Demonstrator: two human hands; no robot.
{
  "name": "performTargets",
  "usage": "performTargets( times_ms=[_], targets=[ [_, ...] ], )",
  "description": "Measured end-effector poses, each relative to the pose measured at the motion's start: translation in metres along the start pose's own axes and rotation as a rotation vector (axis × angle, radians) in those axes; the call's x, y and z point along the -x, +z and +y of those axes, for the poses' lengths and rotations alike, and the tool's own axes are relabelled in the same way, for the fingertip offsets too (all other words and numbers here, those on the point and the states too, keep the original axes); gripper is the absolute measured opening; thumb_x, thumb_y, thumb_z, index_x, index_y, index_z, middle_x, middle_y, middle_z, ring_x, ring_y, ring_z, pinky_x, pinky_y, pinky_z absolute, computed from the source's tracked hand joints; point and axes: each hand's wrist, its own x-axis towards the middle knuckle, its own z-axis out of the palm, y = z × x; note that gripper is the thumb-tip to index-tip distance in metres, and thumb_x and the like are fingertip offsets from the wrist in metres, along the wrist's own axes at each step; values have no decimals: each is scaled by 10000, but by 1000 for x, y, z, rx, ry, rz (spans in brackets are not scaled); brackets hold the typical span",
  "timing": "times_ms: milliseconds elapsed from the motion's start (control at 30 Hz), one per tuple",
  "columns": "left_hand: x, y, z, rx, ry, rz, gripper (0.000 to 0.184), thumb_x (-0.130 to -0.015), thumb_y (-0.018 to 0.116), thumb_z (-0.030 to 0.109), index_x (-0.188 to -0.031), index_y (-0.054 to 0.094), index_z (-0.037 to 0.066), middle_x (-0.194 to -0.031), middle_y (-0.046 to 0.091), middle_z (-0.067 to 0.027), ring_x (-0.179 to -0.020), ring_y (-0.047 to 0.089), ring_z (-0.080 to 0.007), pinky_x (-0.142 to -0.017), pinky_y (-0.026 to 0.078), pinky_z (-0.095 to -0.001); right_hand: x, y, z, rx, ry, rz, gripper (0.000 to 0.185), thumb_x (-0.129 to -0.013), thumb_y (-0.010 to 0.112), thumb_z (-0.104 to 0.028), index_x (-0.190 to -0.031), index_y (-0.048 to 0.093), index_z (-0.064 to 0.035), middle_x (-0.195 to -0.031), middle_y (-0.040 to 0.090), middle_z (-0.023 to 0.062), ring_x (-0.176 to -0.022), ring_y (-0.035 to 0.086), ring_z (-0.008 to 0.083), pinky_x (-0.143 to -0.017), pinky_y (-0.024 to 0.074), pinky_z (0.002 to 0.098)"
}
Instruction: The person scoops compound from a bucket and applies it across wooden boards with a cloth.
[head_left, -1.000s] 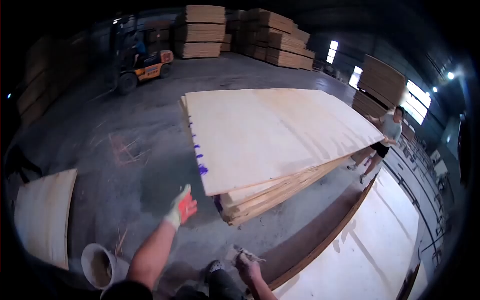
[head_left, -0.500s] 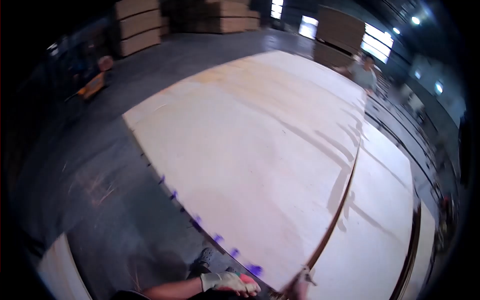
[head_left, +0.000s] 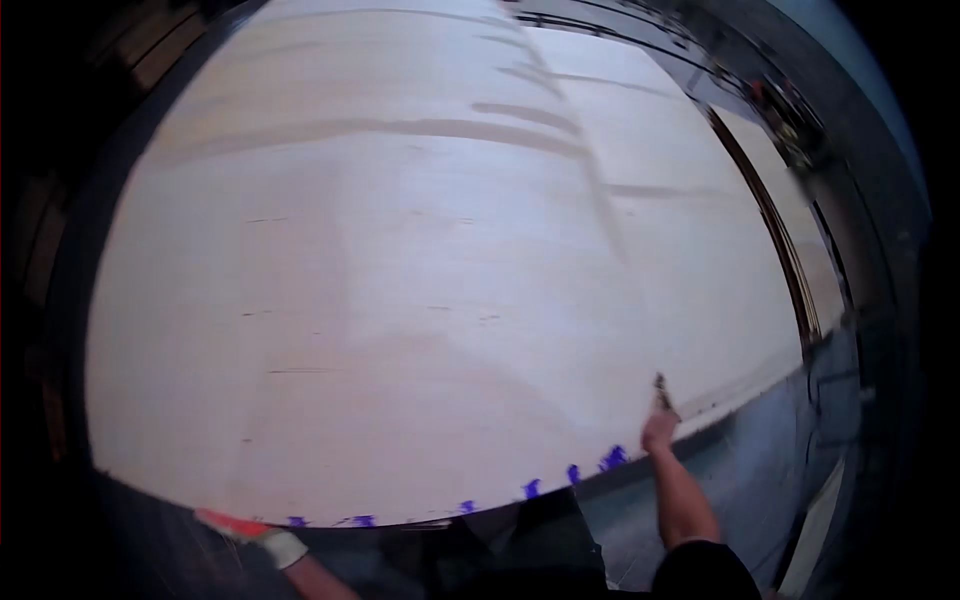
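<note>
A broad, pale wood sheet fills most of the view, with purple marks along its near edge. My left hand, in a white and red glove, is at that edge on the left. Its fingers lie along the edge and seem to hold it, partly hidden there. Farther right, my right hand is over the sheet near the front edge, closed round a small tool with a dark tip. Blur hides the tool's kind.
More pale sheets lie on the right, beside a dark gap. Another stack stands beyond it. Machinery or rails run along the far right. Below the near edge is grey floor.
My view has turned and dropped closer to the sheet. My left hand has moved out to the left along the edge. My right hand has reached forward over the sheet.
</note>
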Motion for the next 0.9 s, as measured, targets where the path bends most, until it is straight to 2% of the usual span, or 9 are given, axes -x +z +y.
performTargets(
  times_ms=[100, 200, 233, 267, 433, 533, 633, 733, 900],
  targets=[
    [74, -28, -107, -70, 84, -74, 628, -1049, 370, 463, -1531, 345, 61, -1572, 366, -137, -1425, 400, -284, -1142, 376, -406, -13, 211, -74, 42, -90, -75, 186, -841, 583, -169, -777, 749, -115, -846, 725, 98, -868, 703, 260, -676, 518, 422],
    [192, -14, -157, -183, 220, -242, 618, -1053, 352, 464, -1531, 349, 73, -1572, 369, -134, -1433, 389, -286, -1152, 359, -420, -41, 345, -86, -1037, 530, -27, 287, -883, 536, -201, -901, 729, 10, -1025, 701, 250, -954, 668, 455, -860, 528, 520],
    [237, 3, -165, -222, 270, -323, 615, -1054, 347, 465, -1531, 350, 76, -1572, 370, -133, -1435, 386, -287, -1155, 354, -425, -56, 420, -62, -562, 30, -102, 271, -864, 525, -165, -905, 727, 11, -1045, 699, 249, -951, 673, 459, -869, 532, 524],
    [280, 26, -169, -262, 324, -420, 612, -1055, 341, 465, -1531, 351, 80, -1572, 371, -132, -1438, 382, -288, -1159, 348, -430, -65, 503, -53, -792, 174, 87, 201, -783, 586, -125, -838, 763, -48, -904, 725, 165, -885, 694, 337, -780, 561, 435],
    [540, 241, -98, -178, 818, -1141, 598, -1061, 312, 467, -1531, 357, 99, -1573, 376, -127, -1451, 365, -291, -1175, 320, -453, -92, 493, -97, -658, -344, -99, 212, -762, 609, -153, -860, 774, -65, -983, 733, 182, -915, 694, 343, -821, 546, 461],
    [669, 318, -53, 41, 1080, -1483, 591, -1065, 295, 468, -1531, 361, 110, -1573, 379, -125, -1459, 354, -293, -1185, 304, -467, -72, 401, -100, -1076, -189, -437, 330, -868, 573, -267, -1014, 740, -22, -1123, 707, 192, -1013, 676, 354, -908, 525, 458],
    [836, 359, -37, 303, 1245, -1712, 585, -1068, 278, 469, -1531, 364, 121, -1573, 382, -122, -1466, 344, -295, -1195, 287, -481, -122, 495, -84, -1241, -71, -217, 369, -897, 578, -333, -1053, 728, -33, -1053, 732, 185, -920, 711, 353, -775, 561, 479],
    [923, 366, -36, 490, 1266, -1836, 580, -1072, 261, 470, -1531, 368, 133, -1573, 385, -119, -1474, 334, -297, -1204, 270, -495, -104, 423, 65, -2024, 319, -847, 289, -943, 533, -183, -961, 732, 26, -961, 733, 201, -780, 724, 294, -586, 559, 388],
    [946, 316, -73, 455, 941, -2000, 550, -1055, 382, 413, -1507, 418, 103, -1539, 437, -140, -1429, 412, -312, -1199, 285, -509, -90, 468, 120, -2671, 278, -868, 299, -1016, 516, -173, -1152, 616, 74, -940, 729, 163, -774, 721, 309, -587, 576, 376]
  ],
)
